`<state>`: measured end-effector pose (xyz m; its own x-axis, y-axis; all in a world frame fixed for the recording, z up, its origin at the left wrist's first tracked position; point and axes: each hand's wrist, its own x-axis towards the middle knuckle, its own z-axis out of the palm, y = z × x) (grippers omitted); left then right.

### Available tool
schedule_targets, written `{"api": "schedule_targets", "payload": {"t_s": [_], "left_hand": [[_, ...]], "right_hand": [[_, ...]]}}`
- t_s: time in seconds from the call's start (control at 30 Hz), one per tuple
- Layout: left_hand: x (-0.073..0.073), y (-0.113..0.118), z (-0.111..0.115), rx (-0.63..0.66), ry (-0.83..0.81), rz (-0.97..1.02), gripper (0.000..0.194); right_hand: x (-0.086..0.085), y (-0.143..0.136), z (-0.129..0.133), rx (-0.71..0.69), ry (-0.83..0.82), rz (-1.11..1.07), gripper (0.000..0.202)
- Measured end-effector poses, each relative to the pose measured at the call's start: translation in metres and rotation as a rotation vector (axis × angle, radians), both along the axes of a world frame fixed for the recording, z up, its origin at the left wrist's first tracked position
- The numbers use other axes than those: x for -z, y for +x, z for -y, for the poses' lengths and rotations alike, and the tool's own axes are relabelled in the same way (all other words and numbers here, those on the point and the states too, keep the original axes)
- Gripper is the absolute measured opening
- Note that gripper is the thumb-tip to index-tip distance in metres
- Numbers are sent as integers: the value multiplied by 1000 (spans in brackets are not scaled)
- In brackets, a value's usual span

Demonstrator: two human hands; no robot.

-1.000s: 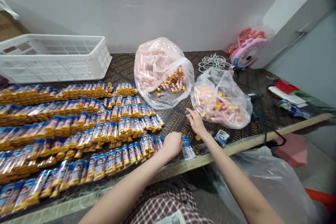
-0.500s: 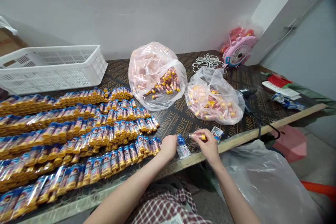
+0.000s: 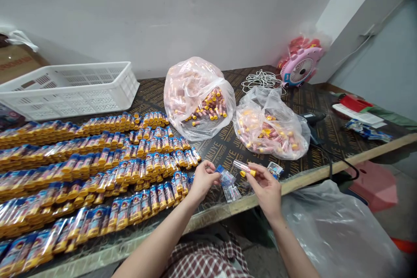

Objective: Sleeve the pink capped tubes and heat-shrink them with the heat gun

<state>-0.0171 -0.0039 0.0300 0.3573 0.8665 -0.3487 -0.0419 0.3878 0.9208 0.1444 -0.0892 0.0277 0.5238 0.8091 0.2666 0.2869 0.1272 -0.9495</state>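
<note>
My left hand (image 3: 205, 180) is closed, thumb and forefinger pinching the edge of a clear plastic sleeve with a blue printed end (image 3: 225, 175). More flat clear sleeves (image 3: 232, 193) lie under it at the table's front edge. Between the fingertips of my right hand (image 3: 267, 187) is a small clear tube with a yellow cap (image 3: 241, 165), tilted toward the sleeve and apart from it. A second yellow cap shows by the fingers; whether it is a second tube I cannot tell. Another printed sleeve (image 3: 275, 168) lies just behind my right hand.
Rows of blue-and-yellow packed tubes (image 3: 124, 173) cover the left of the table. Two clear bags of yellow-capped tubes (image 3: 198, 95) (image 3: 272, 128) stand behind my hands. A white crate (image 3: 74, 95), a pink fan (image 3: 301, 69), coiled cable (image 3: 260, 79) and a dark corded tool (image 3: 312, 119) surround them.
My left hand has turned, and its fingers now pinch the sleeve, which has tilted. My right hand has turned the tube more upright. The view has shifted slightly.
</note>
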Motion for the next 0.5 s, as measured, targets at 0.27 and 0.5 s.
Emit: {"api": "schedule_targets", "payload": {"t_s": [0.27,0.5], "left_hand": [[-22,-17,-10,-188,-145,208,31],[-23,-29,-15,-326,-182,237,39]], "right_hand": [[-17,-25,8,-73,70,71,23],[-21,-38,11,-56,114,317,28]]}}
